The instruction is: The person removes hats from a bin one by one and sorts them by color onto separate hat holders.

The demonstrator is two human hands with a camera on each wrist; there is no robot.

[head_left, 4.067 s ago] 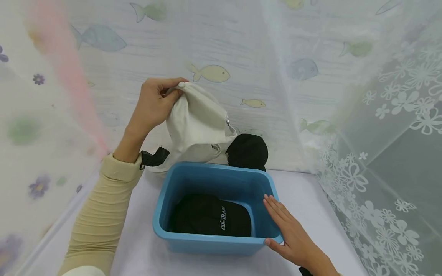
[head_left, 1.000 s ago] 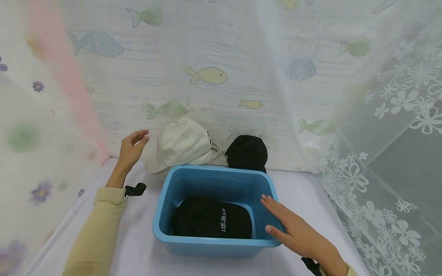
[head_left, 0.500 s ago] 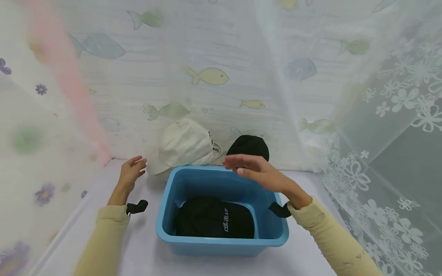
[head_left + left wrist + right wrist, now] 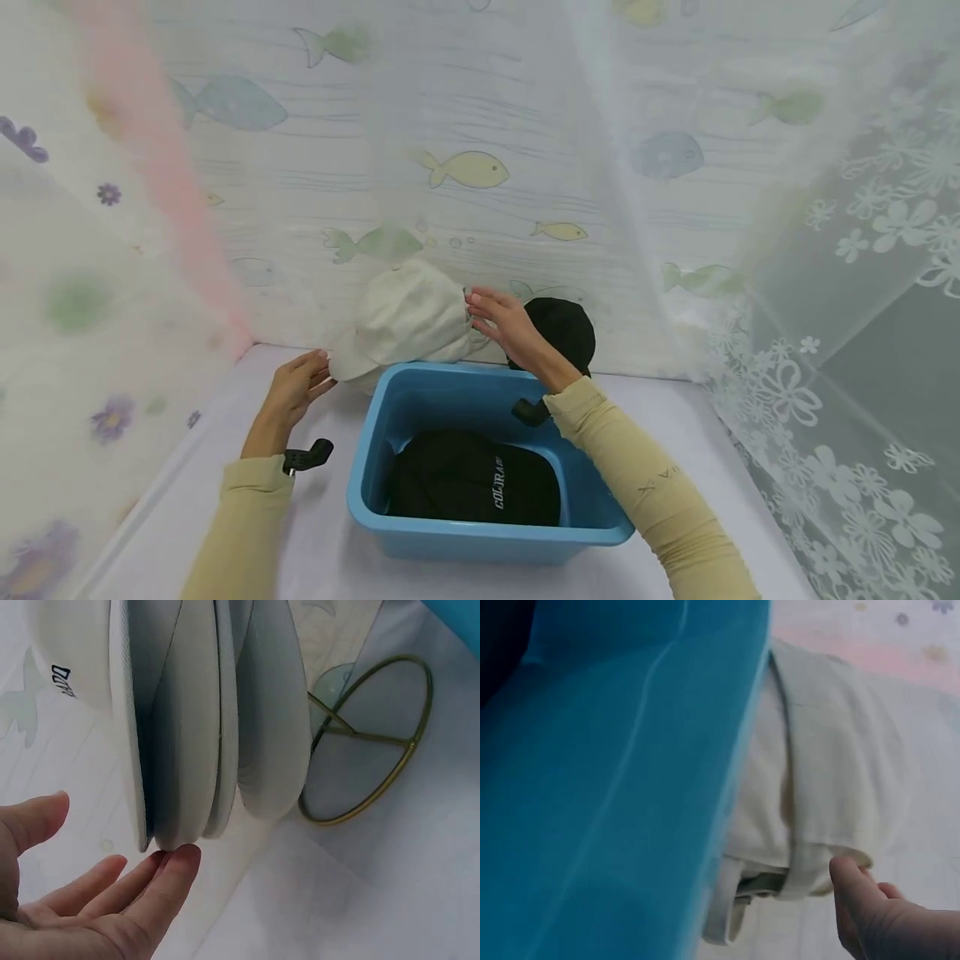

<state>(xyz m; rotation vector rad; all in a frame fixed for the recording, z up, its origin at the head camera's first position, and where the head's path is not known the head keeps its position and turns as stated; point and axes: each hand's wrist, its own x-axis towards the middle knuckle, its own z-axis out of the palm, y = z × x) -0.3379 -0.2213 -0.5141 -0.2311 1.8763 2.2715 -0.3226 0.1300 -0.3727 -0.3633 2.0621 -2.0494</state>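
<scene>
Several white baseball caps (image 4: 411, 312) sit nested behind the bin, their brims stacked one over another in the left wrist view. My left hand (image 4: 298, 385) is at the brim side; in the left wrist view its fingertips (image 4: 184, 859) meet the lower edge of a brim (image 4: 180, 750), thumb apart. On the opposite side, my right hand (image 4: 513, 325) reaches the back of the top cap. There its thumb tip (image 4: 844, 870) overlaps the edge of the back opening. A black cap (image 4: 476, 479) with white lettering lies inside the blue bin (image 4: 480, 537).
Another black cap (image 4: 566, 333) stands behind the bin's right side, partly hidden by the right hand. A gold wire ring base (image 4: 409, 750) shows under the white caps. Sheer fish-print curtain (image 4: 472, 171) hangs close behind. White cloth (image 4: 330, 533) covers the table.
Earlier my left hand lifted a white cap's crown; then it let go and came down to the brims. My right hand has left the bin's right rim for the back of the white caps.
</scene>
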